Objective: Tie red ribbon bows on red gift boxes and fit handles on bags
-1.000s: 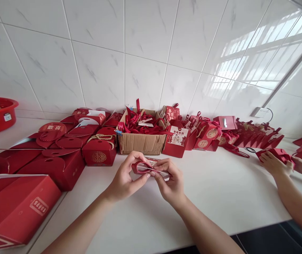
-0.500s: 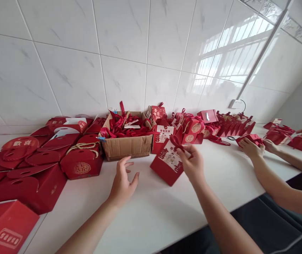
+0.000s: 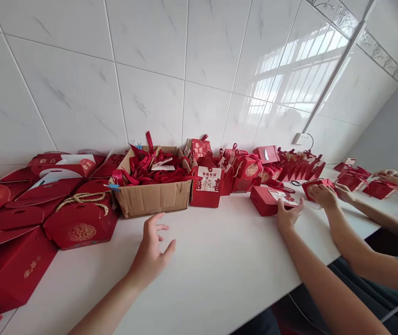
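My left hand (image 3: 151,256) hovers over the white table, just in front of a cardboard box (image 3: 155,199) full of dark red ribbons (image 3: 160,170). Its fingers are slightly bent and apart, with nothing in them. To the right, a red gift box (image 3: 263,202) with a white printed tag lies on its side on the table. My right hand (image 3: 289,216) is at the near right end of this box, thumb and fingers spread; whether it still touches the box I cannot tell. Behind the space between my hands stands another red gift box (image 3: 206,197) with a printed tag.
Larger red boxes (image 3: 80,228), one with a rope handle, crowd the left side. Several small red boxes (image 3: 247,172) line the tiled wall (image 3: 150,97). On the right, a co-worker's hands (image 3: 324,195) are on a red box, and another person's hands (image 3: 394,177) are farther along.
My right hand has carried the tagged gift box right, laid it down and loosened its fingers. My left hand stays open near the cardboard box. The view has shifted slightly right.
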The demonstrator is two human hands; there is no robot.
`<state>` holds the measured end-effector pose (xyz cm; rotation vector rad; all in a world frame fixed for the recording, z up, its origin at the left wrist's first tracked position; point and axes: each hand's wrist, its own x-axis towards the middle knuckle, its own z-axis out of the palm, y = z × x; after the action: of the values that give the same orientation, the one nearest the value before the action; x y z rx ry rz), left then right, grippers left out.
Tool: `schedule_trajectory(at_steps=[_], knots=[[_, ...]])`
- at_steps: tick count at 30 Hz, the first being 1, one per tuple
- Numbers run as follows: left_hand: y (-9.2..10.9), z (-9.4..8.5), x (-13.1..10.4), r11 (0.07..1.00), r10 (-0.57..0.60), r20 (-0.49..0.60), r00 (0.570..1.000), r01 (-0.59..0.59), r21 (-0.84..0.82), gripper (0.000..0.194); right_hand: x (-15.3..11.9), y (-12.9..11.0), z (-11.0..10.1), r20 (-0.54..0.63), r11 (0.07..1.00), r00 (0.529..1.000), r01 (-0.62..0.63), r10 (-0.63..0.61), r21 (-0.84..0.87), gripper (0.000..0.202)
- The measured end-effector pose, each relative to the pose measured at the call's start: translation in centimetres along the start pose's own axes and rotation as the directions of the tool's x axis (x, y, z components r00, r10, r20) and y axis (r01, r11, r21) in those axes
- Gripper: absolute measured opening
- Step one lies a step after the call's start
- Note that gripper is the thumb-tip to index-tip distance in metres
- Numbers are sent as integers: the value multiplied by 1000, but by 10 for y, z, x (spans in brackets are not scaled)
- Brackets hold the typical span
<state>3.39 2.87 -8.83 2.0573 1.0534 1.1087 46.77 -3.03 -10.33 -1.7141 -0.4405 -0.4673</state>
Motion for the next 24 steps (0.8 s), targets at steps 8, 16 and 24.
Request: schedule_trajectory(at_steps=[8, 16, 24], knots=[[2, -1, -3, 998, -66, 61, 996, 66, 11, 58, 22, 7, -13, 42, 977, 987, 162, -158, -136, 89], [3, -1, -4, 998, -57, 73, 996, 55, 28, 57, -1, 1, -5, 328, 904, 921, 312, -212, -294, 77], [8, -4, -9, 996, -91, 66, 994, 90, 7, 49, 2, 10, -4, 363, 904, 926, 237, -100, -357, 48]])
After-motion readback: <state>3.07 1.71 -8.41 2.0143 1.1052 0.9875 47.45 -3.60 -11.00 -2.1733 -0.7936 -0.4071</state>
